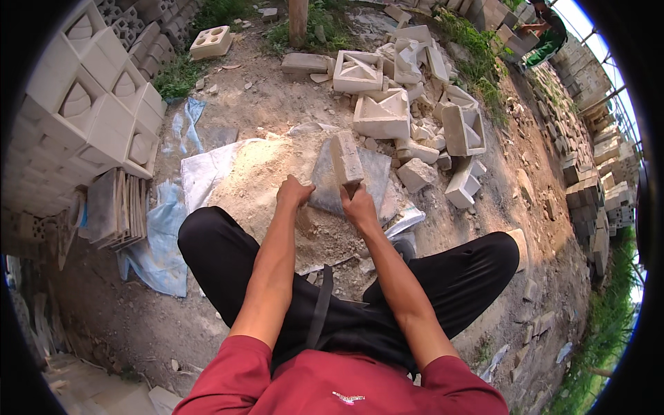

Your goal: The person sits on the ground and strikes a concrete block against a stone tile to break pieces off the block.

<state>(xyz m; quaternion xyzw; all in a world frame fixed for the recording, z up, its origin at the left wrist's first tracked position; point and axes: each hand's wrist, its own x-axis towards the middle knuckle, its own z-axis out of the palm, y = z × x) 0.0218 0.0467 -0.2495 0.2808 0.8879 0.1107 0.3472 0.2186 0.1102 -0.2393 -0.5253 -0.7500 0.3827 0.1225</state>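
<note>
My left hand is closed, its curled fingers at the left edge of a flat grey board. My right hand grips the near end of a long, narrow beige block, which is tilted above the board. The block's near end is in dark shadow. Around and under the board lies a heap of pale sandy powder, partly on a white plastic sheet. Both hands are between my spread knees, low over the heap.
Broken and whole moulded blocks lie piled ahead to the right. Patterned blocks are stacked at the left, with thin boards leaning near a blue sheet. A wooden post stands ahead. Far right, another person handles a block.
</note>
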